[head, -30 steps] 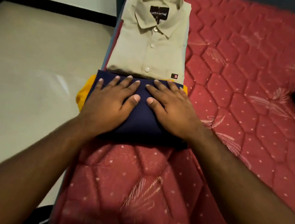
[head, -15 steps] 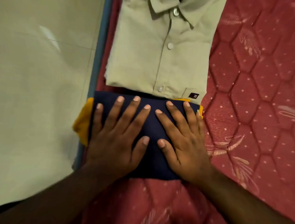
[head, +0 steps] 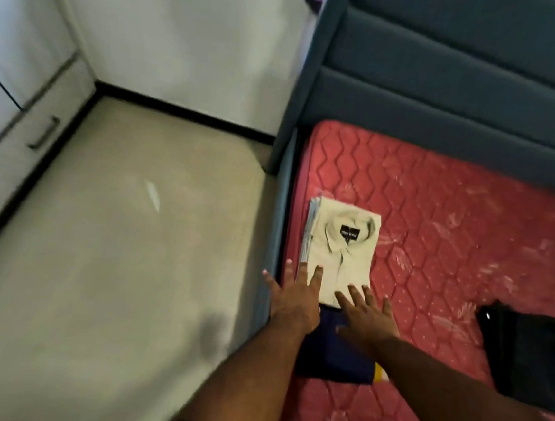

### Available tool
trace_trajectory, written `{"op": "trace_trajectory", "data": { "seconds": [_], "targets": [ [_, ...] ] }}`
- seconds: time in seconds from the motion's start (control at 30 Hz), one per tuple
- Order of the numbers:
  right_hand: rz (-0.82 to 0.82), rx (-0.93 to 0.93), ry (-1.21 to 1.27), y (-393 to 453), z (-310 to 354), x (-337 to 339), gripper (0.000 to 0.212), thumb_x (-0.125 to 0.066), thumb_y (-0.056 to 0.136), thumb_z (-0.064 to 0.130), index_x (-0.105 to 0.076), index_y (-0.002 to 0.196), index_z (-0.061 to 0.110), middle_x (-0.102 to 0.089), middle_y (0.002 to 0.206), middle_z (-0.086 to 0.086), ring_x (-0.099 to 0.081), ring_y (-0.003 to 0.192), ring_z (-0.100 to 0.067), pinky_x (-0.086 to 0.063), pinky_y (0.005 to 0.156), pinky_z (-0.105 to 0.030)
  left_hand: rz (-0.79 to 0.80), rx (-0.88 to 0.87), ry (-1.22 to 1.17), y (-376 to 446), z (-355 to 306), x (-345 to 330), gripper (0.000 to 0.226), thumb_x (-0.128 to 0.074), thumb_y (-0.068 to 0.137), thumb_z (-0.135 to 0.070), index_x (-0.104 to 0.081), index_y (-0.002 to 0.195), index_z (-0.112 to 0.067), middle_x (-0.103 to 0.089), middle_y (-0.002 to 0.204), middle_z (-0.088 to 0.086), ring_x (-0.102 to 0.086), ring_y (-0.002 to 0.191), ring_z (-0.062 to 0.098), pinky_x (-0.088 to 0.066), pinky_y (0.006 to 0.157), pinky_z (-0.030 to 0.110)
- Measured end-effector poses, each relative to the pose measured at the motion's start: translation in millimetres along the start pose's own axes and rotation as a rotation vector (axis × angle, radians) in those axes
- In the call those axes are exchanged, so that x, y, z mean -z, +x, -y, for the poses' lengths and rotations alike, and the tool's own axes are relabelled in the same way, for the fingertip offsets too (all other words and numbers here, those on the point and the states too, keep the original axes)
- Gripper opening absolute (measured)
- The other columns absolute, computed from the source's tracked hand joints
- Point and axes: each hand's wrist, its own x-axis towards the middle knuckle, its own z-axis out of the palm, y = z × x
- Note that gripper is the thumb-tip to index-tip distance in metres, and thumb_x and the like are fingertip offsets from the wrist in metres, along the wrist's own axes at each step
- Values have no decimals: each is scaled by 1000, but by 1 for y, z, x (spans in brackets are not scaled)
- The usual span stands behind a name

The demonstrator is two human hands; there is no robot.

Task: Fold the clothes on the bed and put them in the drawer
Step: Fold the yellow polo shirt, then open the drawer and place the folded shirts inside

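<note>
A folded beige shirt (head: 341,249) lies collar-up on a thin stack near the left edge of the red mattress (head: 452,232). Just nearer to me sits a folded navy garment (head: 334,356) with a yellow piece (head: 380,375) peeking out at its right. My left hand (head: 293,299) is spread flat, its fingers reaching over the shirt's lower left corner and the bed edge. With fingers straight, my right hand (head: 366,313) covers the shirt's lower right edge and the navy garment. Neither hand holds anything.
A dark unfolded garment (head: 532,353) lies on the mattress at the right. The blue padded headboard (head: 465,75) stands behind. A white drawer unit with a dark handle (head: 43,132) lines the left wall across the beige floor (head: 113,263).
The view has pulled back and up, now showing the room. Both hands have slid forward off the navy garment toward the beige shirt's lower edge.
</note>
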Motion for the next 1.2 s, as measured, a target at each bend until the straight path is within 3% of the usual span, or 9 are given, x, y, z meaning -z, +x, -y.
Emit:
{"op": "trace_trajectory", "data": {
  "seconds": [0.13, 0.27, 0.43, 0.53, 0.73, 0.9, 1.2],
  "targets": [
    [-134, 49, 109, -16, 14, 85, 73, -49, 94, 48, -12, 153, 28, -9, 161, -4, -5, 149, -28, -14, 115, -54, -12, 47, 56, -11, 13, 95, 92, -57, 93, -37, 12, 154, -32, 8, 164, 7, 11, 148, 37, 6, 103, 77],
    [-249, 19, 232, -40, 30, 146, 64, -54, 91, 43, -29, 146, 25, -32, 150, -6, -26, 140, -30, -28, 108, -51, -48, 6, 161, -36, 18, 165, 80, -47, 97, -41, 9, 154, -33, 4, 164, 2, 6, 150, 33, -3, 106, 75],
    [-335, 22, 362, -72, 51, 190, 59, -56, 90, 40, -35, 142, 21, -38, 144, -6, -34, 134, -28, -36, 102, -49, -181, -31, 242, -76, 46, 210, 73, -48, 95, -46, -8, 154, -31, -18, 159, 3, -17, 145, 30, -30, 107, 60],
    [-408, 15, 403, -88, 59, 195, 63, -56, 90, 42, -30, 145, 24, -35, 146, -5, -30, 137, -27, -35, 104, -50, -341, -54, 295, -80, 50, 211, 65, -47, 94, -49, -23, 150, -26, -39, 141, 3, -39, 128, 25, -42, 97, 45],
    [-540, -32, 355, -127, 87, 181, 60, -59, 87, 36, -33, 140, 24, -38, 142, -7, -33, 134, -29, -38, 100, -52, -512, -108, 207, -125, 78, 189, 65, -54, 90, -49, -32, 146, -25, -41, 133, 4, -44, 119, 25, -46, 90, 39],
    [-533, 60, 349, -170, 181, 188, 59, -62, 87, 39, -37, 138, 22, -39, 139, -8, -36, 130, -31, -39, 98, -51, -579, -22, 188, -210, 167, 189, 66, -60, 88, -48, -35, 145, -26, -42, 135, 6, -45, 120, 28, -49, 88, 43],
    [-547, 369, 111, -221, 387, 202, 61, -60, 90, 39, -34, 143, 22, -37, 145, -8, -36, 132, -30, -39, 100, -50, -522, 320, 67, -370, 355, 145, 64, -56, 90, -46, -33, 146, -26, -35, 145, 4, -38, 130, 27, -44, 95, 45]
  ]
}}
